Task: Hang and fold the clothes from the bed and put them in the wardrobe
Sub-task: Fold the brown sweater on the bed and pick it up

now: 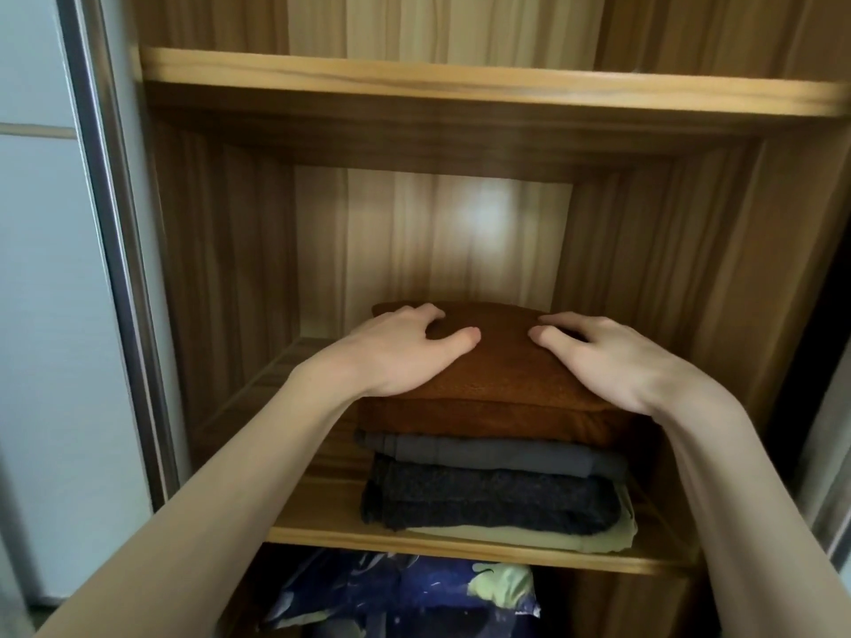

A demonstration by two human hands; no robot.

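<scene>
Folding part looks well along, judging by the wardrobe: a stack of four folded items sits on the middle shelf [322,534] — brown top [499,384] uppermost, then a grey piece [488,455], a dark speckled knit [488,499], and a pale yellow-green one [594,538] at the bottom, its edge poking out front-right. Stack is toward the shelf's front, w/ bare board to its left and behind. Bed isn't in view, so can't tell how many clothes are left there; no hangers or rail visible either, so the hanging part can't be judged. Probably this is the last bit of placing the brown top: settling it square on the pile. Both hands lie palm-down on the brown top, fingers relaxed and slightly spread, nothing gripped. Left hand [405,349] is on the top's left side, thumb pointing inward; right hand [608,354] is on the right side, fingers angled toward the middle. Thumbs are near each other but apart. Seems like pressing/flattening, not lifting. Below the shelf, blue patterned fabric [414,596] is stuffed in the lower compartment; the shelf above [460,85] shows nothing on its visible part.
</scene>
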